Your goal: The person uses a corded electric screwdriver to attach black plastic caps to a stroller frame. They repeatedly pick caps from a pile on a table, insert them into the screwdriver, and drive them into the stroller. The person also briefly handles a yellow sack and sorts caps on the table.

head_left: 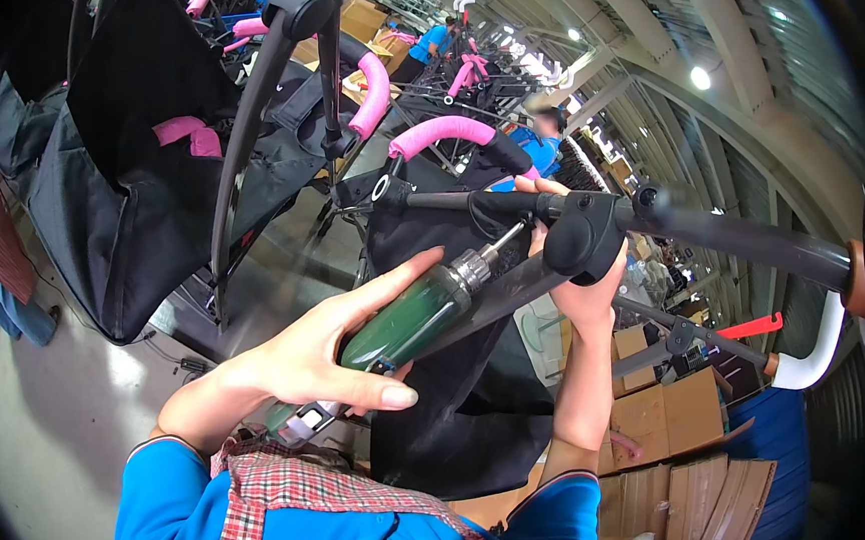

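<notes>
My left hand (323, 353) is wrapped round a green power screwdriver (406, 322), thumb along its near side and forefinger stretched toward the metal collar. Its bit points up and right, with the tip close to a dark tube and the fingers of my other hand. My right hand (595, 294) grips the stroller frame (514, 289) from behind, at a round black plastic joint (586, 239) that hides much of the palm. Fingertips show above the upper tube. Whether the bit touches a screw cannot be made out. Black fabric (463, 418) hangs below the frame.
Another black stroller (126, 191) stands at the left, its dark legs rising close by. Pink-wrapped handlebars (443, 134) lie just beyond my hands. Cardboard boxes (669, 419) are stacked at lower right, near a white curved handle (814, 349). Two people in blue work farther back.
</notes>
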Demonstrator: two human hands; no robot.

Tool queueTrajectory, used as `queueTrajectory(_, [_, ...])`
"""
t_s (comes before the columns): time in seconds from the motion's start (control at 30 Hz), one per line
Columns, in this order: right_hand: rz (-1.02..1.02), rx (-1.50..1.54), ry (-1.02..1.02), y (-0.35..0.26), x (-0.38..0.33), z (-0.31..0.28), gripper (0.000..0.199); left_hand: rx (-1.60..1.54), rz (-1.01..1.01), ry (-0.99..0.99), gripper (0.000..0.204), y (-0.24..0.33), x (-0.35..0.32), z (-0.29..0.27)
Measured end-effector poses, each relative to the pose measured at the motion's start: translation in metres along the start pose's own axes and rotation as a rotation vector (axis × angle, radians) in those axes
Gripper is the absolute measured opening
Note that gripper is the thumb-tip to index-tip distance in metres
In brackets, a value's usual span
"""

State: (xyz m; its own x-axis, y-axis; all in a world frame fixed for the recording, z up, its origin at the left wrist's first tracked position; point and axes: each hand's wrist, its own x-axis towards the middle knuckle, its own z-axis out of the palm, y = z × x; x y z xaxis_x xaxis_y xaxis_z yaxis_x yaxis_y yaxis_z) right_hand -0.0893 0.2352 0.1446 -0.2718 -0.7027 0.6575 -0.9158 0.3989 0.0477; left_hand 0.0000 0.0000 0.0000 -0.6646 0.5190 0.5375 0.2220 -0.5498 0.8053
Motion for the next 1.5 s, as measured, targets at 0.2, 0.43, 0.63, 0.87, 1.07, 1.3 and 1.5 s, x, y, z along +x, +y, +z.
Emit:
queueTrajectory(0.2, [0.018, -0.019, 0.044, -0.001, -0.004, 0.007, 0.032, -0.243, -0.114, 0.090, 0.100, 0.013, 0.002, 0.023])
queueTrajectory(0.43, [0.028, -0.042, 0.068, 0.006, -0.007, 0.009, 0.032, -0.804, -0.147, -0.015, 0.105, -0.011, 0.015, 0.017])
queueTrajectory(0.63, [0.052, -0.121, 0.064, 0.012, -0.026, -0.012, 0.047, -0.953, -0.071, -0.088, 0.100, -0.042, 0.025, 0.001])
queueTrajectory(0.87, [0.296, -0.316, 1.228, 0.074, -0.266, -0.132, 0.027, -0.806, -0.140, 0.364, 0.084, -0.113, -0.061, -0.009])
queueTrajectory(1.07, [1.303, 1.201, 0.306, 0.207, -0.387, 0.046, 0.054, -0.756, -0.422, 1.064, 0.038, -0.197, -0.153, 0.009])
queueTrajectory(1.3, [1.058, 1.053, 0.291, 0.148, -0.323, 0.170, 0.060, -0.831, -0.481, 1.295, 0.042, -0.216, -0.237, 0.048])
queueTrajectory(1.5, [1.197, 1.270, 0.572, 0.089, -0.253, 0.271, 0.055, -0.762, -0.547, 1.317, 0.032, -0.214, -0.231, 0.054])
